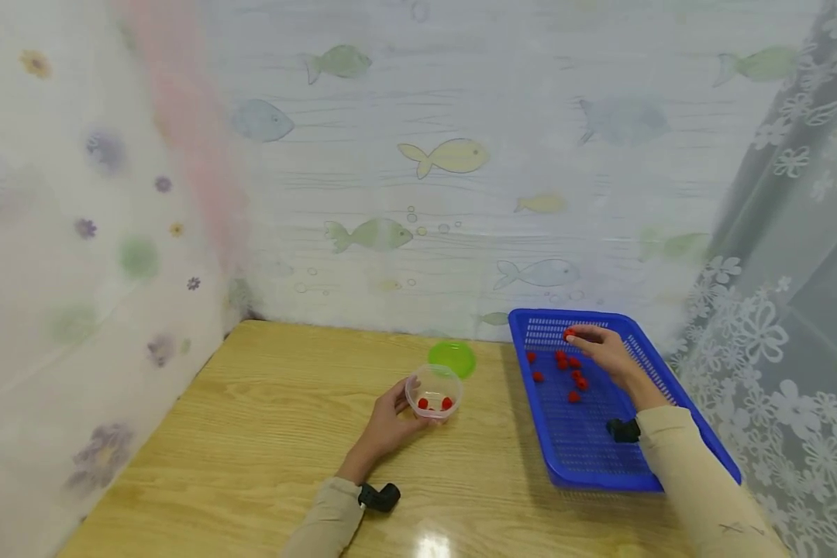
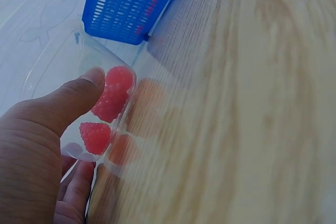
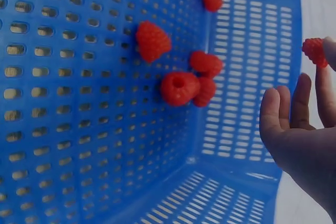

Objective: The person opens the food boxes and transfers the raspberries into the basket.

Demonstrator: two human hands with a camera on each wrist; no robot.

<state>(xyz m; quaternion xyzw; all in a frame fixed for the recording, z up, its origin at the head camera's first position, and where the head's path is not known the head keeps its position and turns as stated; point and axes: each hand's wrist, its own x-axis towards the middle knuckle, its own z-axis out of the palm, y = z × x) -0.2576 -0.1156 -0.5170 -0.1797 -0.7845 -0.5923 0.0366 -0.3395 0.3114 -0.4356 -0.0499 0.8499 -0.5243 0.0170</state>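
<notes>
My left hand (image 1: 389, 426) grips a clear round plastic cup (image 1: 434, 386) that stands on the table, thumb on its near side. Several red raspberries (image 2: 111, 100) lie at the bottom of the cup, seen through its wall in the left wrist view. Over the far part of a blue basket (image 1: 540, 442), my right hand (image 1: 605, 353) pinches one raspberry (image 3: 315, 52) between thumb and index finger, the other fingers spread loosely. More loose raspberries (image 3: 179, 88) are scattered on the basket's floor below that hand.
A green round lid (image 1: 453, 358) lies on the wooden table (image 1: 279, 403) just behind the cup. The basket's slotted walls rise around its floor at the right of the table. A fish-patterned curtain (image 1: 390, 155) hangs along the table's back edge.
</notes>
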